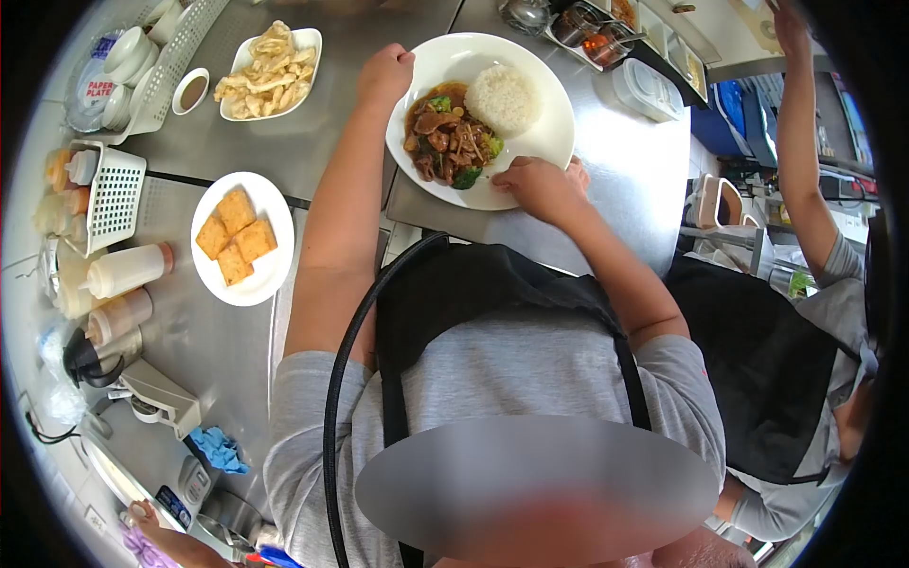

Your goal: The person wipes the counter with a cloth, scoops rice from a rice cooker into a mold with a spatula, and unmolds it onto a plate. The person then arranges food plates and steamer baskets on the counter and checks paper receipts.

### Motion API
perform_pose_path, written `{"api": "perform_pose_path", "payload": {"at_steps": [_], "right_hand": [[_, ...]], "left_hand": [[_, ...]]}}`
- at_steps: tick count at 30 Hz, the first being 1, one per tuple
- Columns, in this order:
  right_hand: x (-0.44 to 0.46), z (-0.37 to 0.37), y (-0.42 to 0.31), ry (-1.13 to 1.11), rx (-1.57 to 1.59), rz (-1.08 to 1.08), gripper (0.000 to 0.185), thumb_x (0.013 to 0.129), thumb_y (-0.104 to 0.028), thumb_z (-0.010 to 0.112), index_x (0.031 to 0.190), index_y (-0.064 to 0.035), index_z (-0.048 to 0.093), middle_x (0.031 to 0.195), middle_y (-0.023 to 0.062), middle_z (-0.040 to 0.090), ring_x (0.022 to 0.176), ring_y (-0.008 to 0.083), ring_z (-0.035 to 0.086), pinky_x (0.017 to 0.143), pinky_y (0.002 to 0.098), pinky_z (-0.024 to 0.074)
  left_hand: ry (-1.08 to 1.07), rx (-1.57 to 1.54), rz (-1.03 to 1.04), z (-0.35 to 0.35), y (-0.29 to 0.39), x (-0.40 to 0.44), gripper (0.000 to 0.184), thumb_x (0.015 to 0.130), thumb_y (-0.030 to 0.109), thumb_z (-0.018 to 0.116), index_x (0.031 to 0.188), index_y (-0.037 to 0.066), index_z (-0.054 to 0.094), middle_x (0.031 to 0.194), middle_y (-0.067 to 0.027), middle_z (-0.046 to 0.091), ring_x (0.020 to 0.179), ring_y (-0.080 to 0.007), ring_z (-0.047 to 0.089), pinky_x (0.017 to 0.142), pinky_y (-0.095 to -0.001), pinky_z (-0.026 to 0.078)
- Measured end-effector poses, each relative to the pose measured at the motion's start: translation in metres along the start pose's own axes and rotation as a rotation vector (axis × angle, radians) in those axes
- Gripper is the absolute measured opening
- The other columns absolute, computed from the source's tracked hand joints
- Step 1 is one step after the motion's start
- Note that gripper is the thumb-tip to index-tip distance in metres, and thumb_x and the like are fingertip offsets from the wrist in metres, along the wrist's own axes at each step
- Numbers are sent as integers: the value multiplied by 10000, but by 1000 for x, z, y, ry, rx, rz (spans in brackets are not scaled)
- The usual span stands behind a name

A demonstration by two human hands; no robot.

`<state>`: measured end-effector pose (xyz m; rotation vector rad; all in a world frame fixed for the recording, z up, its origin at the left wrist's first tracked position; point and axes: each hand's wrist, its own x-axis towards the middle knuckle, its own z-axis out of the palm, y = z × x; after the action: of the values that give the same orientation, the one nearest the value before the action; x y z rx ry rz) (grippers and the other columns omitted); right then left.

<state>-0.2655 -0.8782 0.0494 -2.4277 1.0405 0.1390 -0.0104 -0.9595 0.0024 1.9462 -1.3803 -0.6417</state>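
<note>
On the steel counter in front of me sits a large round white plate (559, 99) with a mound of white rice (503, 101) and a brown meat and broccoli dish (447, 137). My left hand (386, 74) is at the plate's upper left rim, fingers curled in on it. At the lower right rim, my right hand (543, 187) pinches the edge, its thumb and finger close to the food. The undersides of both hands are hidden.
Left of me are a bowl of pale fried strips (270, 74), a sauce cup (191, 92), an oval plate of fried squares (236, 237), baskets (115, 197) and squeeze bottles (128, 270). A lidded tub (647, 90) stands right. A co-worker (757, 369) is close at right; another person's hand (156, 530) shows lower left.
</note>
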Motion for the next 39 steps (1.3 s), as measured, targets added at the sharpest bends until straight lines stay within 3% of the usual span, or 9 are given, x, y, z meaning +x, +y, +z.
{"api": "perform_pose_path", "payload": {"at_steps": [4, 7, 11, 17, 20, 23, 32, 35, 39], "right_hand": [[-3, -27, 16, -7, 366, 158, 195, 697, -42, 550, 853, -104, 652, 822, 106, 604, 760, 264, 574, 705, 315, 445], [-5, -17, -4, 59, -24, 210, 180, 715, -35, 521, 831, -85, 650, 802, 93, 607, 761, 238, 583, 704, 313, 452], [1, -6, -14, -78, 98, 0, 191, 729, -28, 491, 826, -83, 645, 812, 86, 604, 777, 232, 576, 708, 308, 446], [6, 6, -45, 126, 299, -144, 176, 709, -47, 495, 793, -96, 642, 809, 82, 605, 787, 236, 573, 697, 340, 445], [8, -1, -36, -67, 280, -151, 177, 708, -55, 492, 797, -94, 639, 799, 76, 601, 787, 239, 572, 706, 339, 443], [7, -12, -36, 46, 356, -68, 190, 699, -49, 483, 797, -99, 639, 813, 80, 597, 779, 247, 571, 701, 333, 443], [-5, -5, -40, 90, -11, -262, 230, 631, -44, 532, 832, -123, 610, 801, 42, 544, 808, 223, 532, 698, 319, 435], [4, 9, -52, 324, 18, -445, 142, 656, -81, 507, 749, -107, 610, 769, 50, 534, 787, 221, 524, 691, 323, 433], [-9, 3, -22, 225, -195, -370, 97, 653, -97, 518, 686, -95, 610, 758, 57, 528, 776, 228, 531, 667, 330, 441]], "left_hand": [[26, 9, 42, 1, -7, 2, 254, 774, 282, 499, 831, 43, 565, 795, -161, 590, 760, -313, 557, 659, -378, 427], [32, -9, 20, 1, -10, -2, 254, 775, 282, 497, 833, 44, 566, 799, -167, 588, 764, -321, 556, 662, -382, 428], [79, 20, -9, 1, -8, -6, 248, 776, 281, 497, 828, 48, 565, 795, -165, 587, 760, -326, 554, 658, -384, 427], [82, 5, 7, -1, -7, -8, 240, 773, 280, 501, 813, 51, 563, 783, -156, 588, 751, -327, 553, 651, -386, 427], [76, 35, -27, -1, -7, -9, 211, 778, 270, 502, 814, 72, 567, 803, -145, 592, 771, -323, 554, 657, -387, 433], [101, 22, -13, 0, -10, -8, 230, 777, 272, 499, 808, 53, 564, 789, -157, 588, 759, -327, 554, 657, -384, 431], [171, 18, -72, -4, -14, -17, 214, 781, 248, 483, 775, 45, 552, 787, -168, 586, 763, -334, 553, 654, -399, 431], [179, 5, -125, -6, -11, -22, 204, 787, 239, 471, 784, 47, 539, 802, -172, 584, 776, -347, 547, 665, -409, 430], [203, 12, -103, -5, -25, -26, 218, 796, 231, 454, 819, 24, 518, 827, -194, 572, 780, -360, 543, 677, -420, 422]]}}
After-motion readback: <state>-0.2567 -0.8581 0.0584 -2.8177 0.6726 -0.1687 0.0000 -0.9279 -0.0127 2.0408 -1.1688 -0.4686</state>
